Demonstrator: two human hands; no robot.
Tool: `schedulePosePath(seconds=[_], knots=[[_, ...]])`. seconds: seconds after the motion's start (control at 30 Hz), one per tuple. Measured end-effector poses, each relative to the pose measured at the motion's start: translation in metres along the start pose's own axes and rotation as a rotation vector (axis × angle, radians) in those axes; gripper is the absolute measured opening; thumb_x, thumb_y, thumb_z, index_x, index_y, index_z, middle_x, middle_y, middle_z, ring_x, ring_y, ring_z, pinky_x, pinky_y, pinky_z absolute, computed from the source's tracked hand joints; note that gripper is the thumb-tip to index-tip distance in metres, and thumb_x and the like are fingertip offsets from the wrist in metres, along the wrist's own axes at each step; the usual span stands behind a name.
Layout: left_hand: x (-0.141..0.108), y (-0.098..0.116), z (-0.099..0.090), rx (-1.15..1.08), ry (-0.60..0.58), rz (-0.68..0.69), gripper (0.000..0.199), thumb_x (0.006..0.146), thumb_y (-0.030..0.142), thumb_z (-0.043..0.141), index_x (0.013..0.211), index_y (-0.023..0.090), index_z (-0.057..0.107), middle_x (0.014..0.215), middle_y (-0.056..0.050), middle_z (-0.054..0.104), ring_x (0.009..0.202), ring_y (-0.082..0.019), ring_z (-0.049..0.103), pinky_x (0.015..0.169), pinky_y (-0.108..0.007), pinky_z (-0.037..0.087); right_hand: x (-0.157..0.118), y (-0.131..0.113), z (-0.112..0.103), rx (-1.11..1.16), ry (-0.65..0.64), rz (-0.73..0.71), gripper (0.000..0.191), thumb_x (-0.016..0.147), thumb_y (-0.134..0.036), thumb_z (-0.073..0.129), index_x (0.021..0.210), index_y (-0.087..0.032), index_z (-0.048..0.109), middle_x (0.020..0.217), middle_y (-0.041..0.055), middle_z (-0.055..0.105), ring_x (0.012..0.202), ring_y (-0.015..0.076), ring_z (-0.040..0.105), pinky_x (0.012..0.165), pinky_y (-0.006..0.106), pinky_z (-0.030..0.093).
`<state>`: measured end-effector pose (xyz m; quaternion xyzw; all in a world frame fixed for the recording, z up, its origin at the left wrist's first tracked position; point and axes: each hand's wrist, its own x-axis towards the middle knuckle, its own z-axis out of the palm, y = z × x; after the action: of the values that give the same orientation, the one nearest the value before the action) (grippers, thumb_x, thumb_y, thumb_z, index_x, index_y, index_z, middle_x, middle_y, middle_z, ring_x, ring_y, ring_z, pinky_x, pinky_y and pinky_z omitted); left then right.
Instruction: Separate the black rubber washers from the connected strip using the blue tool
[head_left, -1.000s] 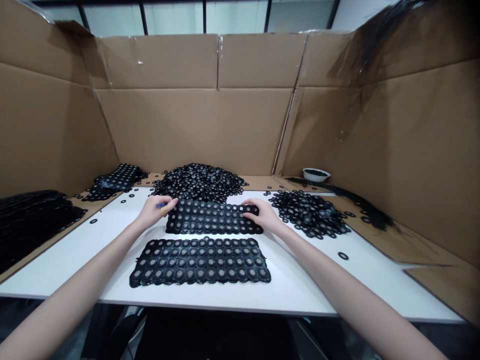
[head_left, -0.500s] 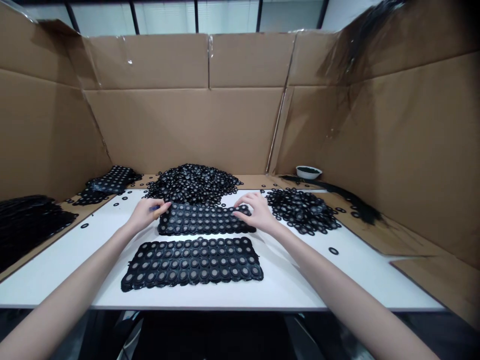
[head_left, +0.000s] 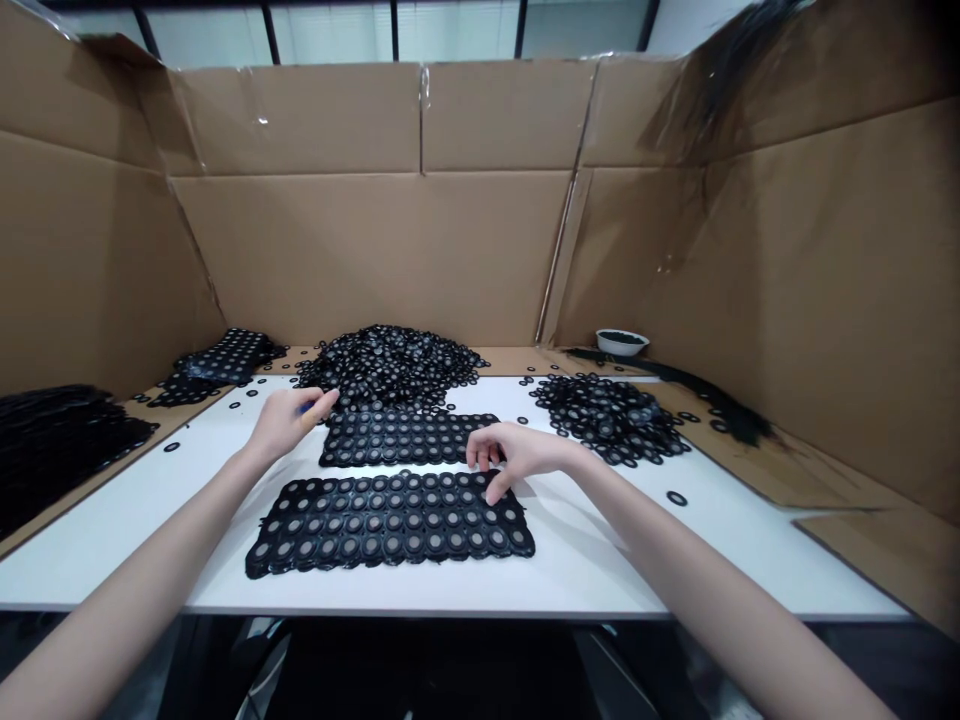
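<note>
The right hand (head_left: 521, 452) moved toward the nearer mat (head_left: 390, 522).

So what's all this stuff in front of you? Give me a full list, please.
Near disc sheet: one, black with grey centres, front of table
Far disc sheet: one, same colours, behind it
Ring piles: two, black, large at back, smaller at right
Loose rings: many, black, scattered, including one at right
Patterned sheets: count unclear, black, back left
Stack: one, black, far left
Bowl: one, white, dark contents, back right
Strands: one bundle, dark, right
Table: one, white, underneath
Cardboard walls: three, brown, around
Window panes: several, pale, top
Blue item: one, in left hand
Hands: two, bare, left by large pile, right over near sheet
</note>
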<state>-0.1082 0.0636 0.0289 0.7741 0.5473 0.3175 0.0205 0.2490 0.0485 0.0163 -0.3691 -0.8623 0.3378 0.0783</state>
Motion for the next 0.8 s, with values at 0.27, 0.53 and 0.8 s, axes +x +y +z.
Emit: schedulePosePath(seconds=[0.27,0.53,0.8], knots=[[-0.002,0.022,0.005,-0.218,0.019,0.073,0.045,0.093,0.041,0.03,0.078,0.015,0.063,0.062,0.0,0.052,0.063,-0.014,0.05,0.061,-0.023,0.037,0.0,-0.003,0.0,0.077,-0.011,-0.053,0.041,0.054,-0.037,0.082,0.079,-0.016,0.057,0.073,-0.0029,0.051,0.064,0.0099,0.044,0.056,0.021,0.038],[-0.006,0.079,0.019,-0.619,-0.112,0.085,0.022,0.086,0.038,0.053,0.091,0.016,0.057,0.058,0.004,0.046,0.055,-0.01,0.042,0.053,-0.02,0.031,-0.002,-0.01,-0.002,0.055,0.051,-0.124,0.035,0.057,-0.035,0.081,0.077,-0.016,0.06,0.075,-0.0018,0.056,0.068,0.0113,0.049,0.061,0.022,0.04],[-0.004,0.141,0.06,-1.016,-0.479,0.121,0.023,0.08,0.036,0.063,0.083,0.013,0.061,0.066,0.0,0.057,0.058,-0.01,0.05,0.052,-0.019,0.038,-0.004,-0.002,-0.007,0.055,0.01,-0.082,0.031,0.057,-0.03,0.08,0.081,-0.016,0.066,0.074,-0.0009,0.061,0.069,0.0128,0.054,0.063,0.023,0.044]])
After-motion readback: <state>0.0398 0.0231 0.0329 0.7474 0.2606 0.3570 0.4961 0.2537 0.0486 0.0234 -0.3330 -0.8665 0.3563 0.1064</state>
